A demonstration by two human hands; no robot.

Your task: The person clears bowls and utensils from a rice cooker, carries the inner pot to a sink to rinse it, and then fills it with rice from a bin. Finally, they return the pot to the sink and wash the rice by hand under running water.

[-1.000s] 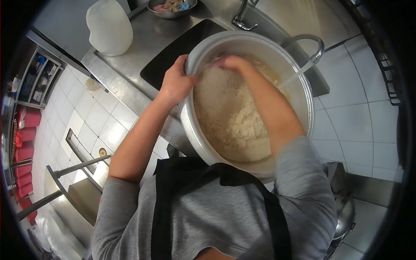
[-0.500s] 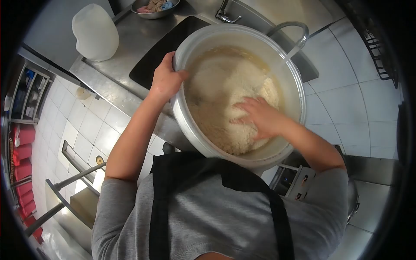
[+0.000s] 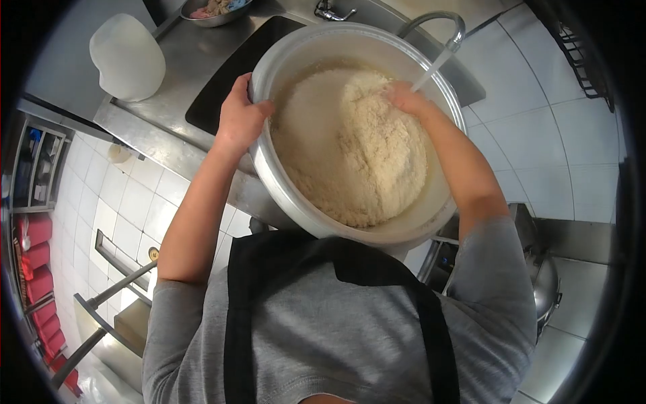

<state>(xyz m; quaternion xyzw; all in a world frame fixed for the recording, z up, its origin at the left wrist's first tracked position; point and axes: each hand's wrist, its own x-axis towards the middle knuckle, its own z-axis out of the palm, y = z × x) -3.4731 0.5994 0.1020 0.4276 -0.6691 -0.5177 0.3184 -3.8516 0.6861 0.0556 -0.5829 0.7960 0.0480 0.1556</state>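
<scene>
My left hand (image 3: 239, 121) is closed around the left rim of the big metal pot (image 3: 316, 47), fingers hooked over the edge, thumb outside. The pot is round, smooth and dull grey, tipped toward me at the sink. Inside it lies wet white rice (image 3: 363, 155), grainy and heaped toward the right. My right hand (image 3: 404, 99) rests on top of that heap at the far right side, fingers loosely spread and pressing into the grains, gripping nothing solid. A thin stream from the curved tap (image 3: 437, 20) falls just beside it. Left of the pot stand a black mat (image 3: 222, 81) and a translucent plastic jug (image 3: 124, 57) on the steel counter (image 3: 168, 145).
</scene>
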